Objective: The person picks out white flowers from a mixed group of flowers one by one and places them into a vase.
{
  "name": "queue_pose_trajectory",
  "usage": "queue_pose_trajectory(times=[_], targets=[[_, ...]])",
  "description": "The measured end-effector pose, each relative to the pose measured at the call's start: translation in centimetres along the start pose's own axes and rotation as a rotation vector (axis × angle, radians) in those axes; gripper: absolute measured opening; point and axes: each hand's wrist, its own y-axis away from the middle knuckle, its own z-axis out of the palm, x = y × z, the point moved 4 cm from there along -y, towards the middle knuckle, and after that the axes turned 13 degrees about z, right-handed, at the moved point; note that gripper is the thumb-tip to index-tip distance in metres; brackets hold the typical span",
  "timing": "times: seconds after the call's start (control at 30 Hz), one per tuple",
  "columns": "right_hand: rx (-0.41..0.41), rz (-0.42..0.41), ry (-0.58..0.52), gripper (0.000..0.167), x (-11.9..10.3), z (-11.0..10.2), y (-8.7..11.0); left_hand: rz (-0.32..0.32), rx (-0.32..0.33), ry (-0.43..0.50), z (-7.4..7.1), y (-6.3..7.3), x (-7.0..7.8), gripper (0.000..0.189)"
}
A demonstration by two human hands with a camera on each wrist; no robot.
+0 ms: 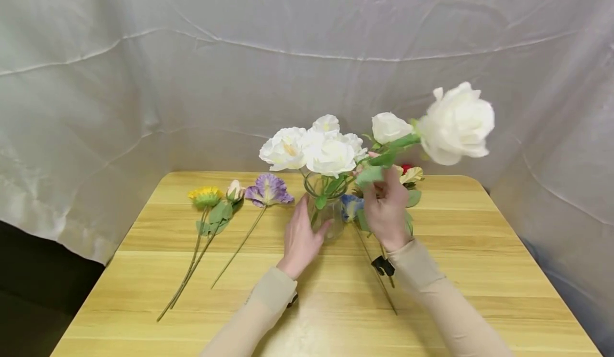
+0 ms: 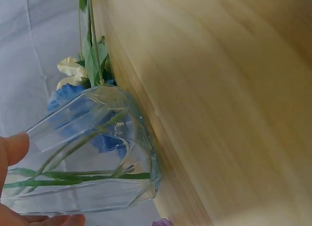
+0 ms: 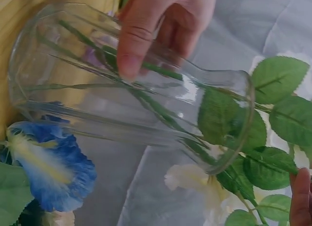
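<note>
My left hand (image 1: 304,234) grips the side of a clear glass vase (image 2: 112,199), fingers on one side and thumb on the other. The vase stands on the wooden table. Several white flowers (image 1: 331,154) fan out above its rim, and their green stems cross inside the glass. My right hand (image 1: 387,210) is right of the vase mouth and holds a leafy white rose (image 1: 458,125) by its stem, the bloom leaning up to the right. The fingertips touch the green leaves (image 3: 268,167); the exact grip is partly hidden. Another white rose (image 1: 390,128) shows behind.
On the table's left lie a yellow flower (image 1: 206,196), a pale pink rosebud (image 1: 235,191) and a purple flower (image 1: 268,189). A blue flower (image 3: 53,162) lies right of the vase, with a cream flower (image 1: 411,175) and a red bloom (image 1: 405,169) behind. Grey curtains (image 1: 307,80) enclose the table.
</note>
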Motion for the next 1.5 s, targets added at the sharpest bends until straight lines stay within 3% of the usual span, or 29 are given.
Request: queue_pose_trajectory(times=[0.23,0.73,1.0,1.3,1.5], targets=[[-0.023,0.035,0.091,0.01,0.7,0.3,0.5,0.012,-0.015,-0.004,0.2,-0.1,-0.2,0.084],[-0.088,0.195,0.185,0.01,2.0,1.1,0.4,0.026,-0.01,0.004,0.1,-0.2,-0.3,0.083],[-0.097,0.195,0.225,0.008,2.1,1.6,0.5,0.033,-0.011,0.006,0.0,-0.2,-0.3,0.082],[-0.197,0.234,0.272,0.007,2.3,2.3,0.4,0.02,-0.007,0.003,0.0,-0.1,-0.5,0.083],[-0.165,0.238,0.254,0.007,3.0,2.0,0.9,0.017,-0.005,0.002,0.0,-0.1,-0.5,0.084]])
